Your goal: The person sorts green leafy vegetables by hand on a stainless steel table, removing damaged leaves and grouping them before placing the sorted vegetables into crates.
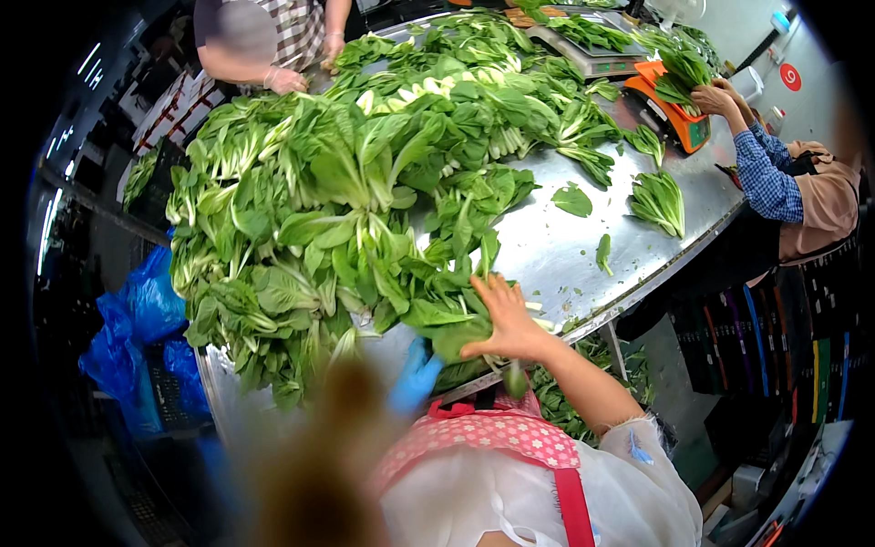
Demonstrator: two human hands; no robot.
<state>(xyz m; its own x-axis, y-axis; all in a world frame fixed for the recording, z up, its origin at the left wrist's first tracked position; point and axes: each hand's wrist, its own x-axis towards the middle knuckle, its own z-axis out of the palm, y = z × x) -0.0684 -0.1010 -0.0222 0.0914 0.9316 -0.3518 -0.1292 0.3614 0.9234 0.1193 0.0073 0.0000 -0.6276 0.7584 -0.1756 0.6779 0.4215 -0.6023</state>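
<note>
A large heap of leafy greens with pale stems (pixel 369 178) covers much of a metal table (pixel 540 253) before me. My right hand (pixel 509 318), bare, rests with spread fingers against loose green leaves (pixel 454 335) at the table's near edge. My left hand (pixel 415 375) wears a blue glove and is beside the same leaves, partly blurred; whether it grips any of them cannot be told. A blurred brown shape (pixel 335 444) in the foreground hides part of the lower left.
Across the table stands a co-worker with gloved hands (pixel 286 80). At right, another person's hands (pixel 718 99) hold greens at an orange scale (pixel 694 130). A second scale (pixel 581 55) stands behind. Blue plastic bags (pixel 147 308) lie left; stacked crates (pixel 745 335) stand right; greens (pixel 571 396) lie below the edge.
</note>
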